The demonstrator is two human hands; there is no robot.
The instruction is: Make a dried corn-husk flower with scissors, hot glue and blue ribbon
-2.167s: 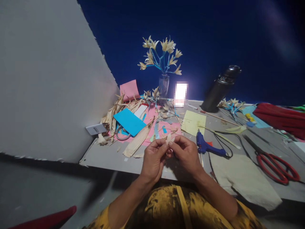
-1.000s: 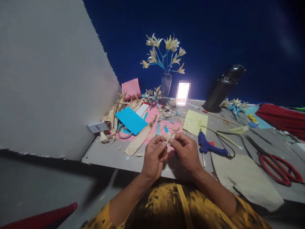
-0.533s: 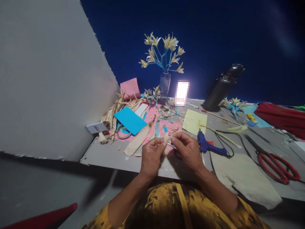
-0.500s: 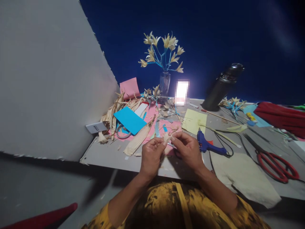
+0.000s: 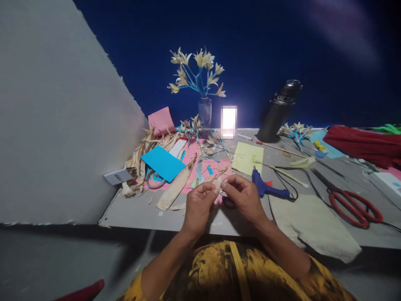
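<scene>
Over the table's front edge, my left hand (image 5: 199,209) pinches a small cream piece of dried husk (image 5: 218,184) between thumb and fingertips. From the other side my right hand (image 5: 243,198) has thumb and forefinger closed at the same piece, touching its edge. Part of the piece is hidden by the fingers. Behind it lie pink paper sheets (image 5: 200,156) with scraps on them. A long strip of dried husk (image 5: 177,186) rests left of my hands. Just right of my right hand lies a blue glue gun (image 5: 271,189).
Red-handled scissors (image 5: 354,207) and a pale cloth (image 5: 316,225) lie at the right. A dark flask (image 5: 277,113) and a glass vase (image 5: 205,113) of husk flowers (image 5: 200,69) stand at the back. Blue card (image 5: 163,163) lies left, beside a grey panel (image 5: 62,125).
The view has swung slightly right, so the table's things sit further left. My hands stay together, still pinching the husk piece, which has turned a little between the fingers.
</scene>
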